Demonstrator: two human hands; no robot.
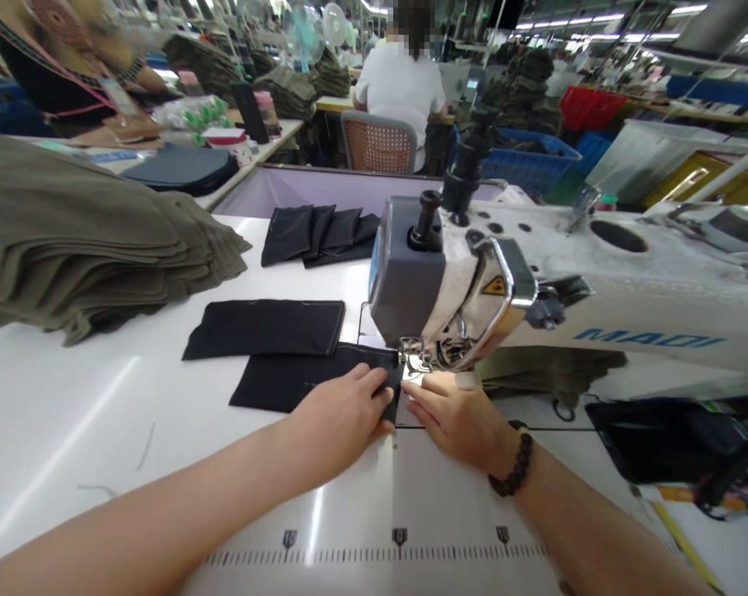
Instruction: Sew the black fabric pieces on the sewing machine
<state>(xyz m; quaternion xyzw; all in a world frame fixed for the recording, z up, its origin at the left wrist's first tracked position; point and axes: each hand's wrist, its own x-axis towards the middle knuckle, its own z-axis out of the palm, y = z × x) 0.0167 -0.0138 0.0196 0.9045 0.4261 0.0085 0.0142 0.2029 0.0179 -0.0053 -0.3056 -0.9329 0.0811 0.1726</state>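
Observation:
A black fabric piece lies on the sewing machine's white table, its far right corner at the presser foot. My left hand is on the right end of this piece, fingers bent and closed on its edge. Just right of that edge, my right hand rests with fingers stretched toward the fabric, close below the presser foot; a dark bead bracelet circles its wrist. A second black piece with pale edge stitching partly overlaps the first. The sewing machine head stands over the work.
Several folded black pieces lie behind, left of the machine head. A tall olive fabric stack fills the table's left side. Olive fabric sits under the machine arm, near a black tray. Ahead, a person in white sits.

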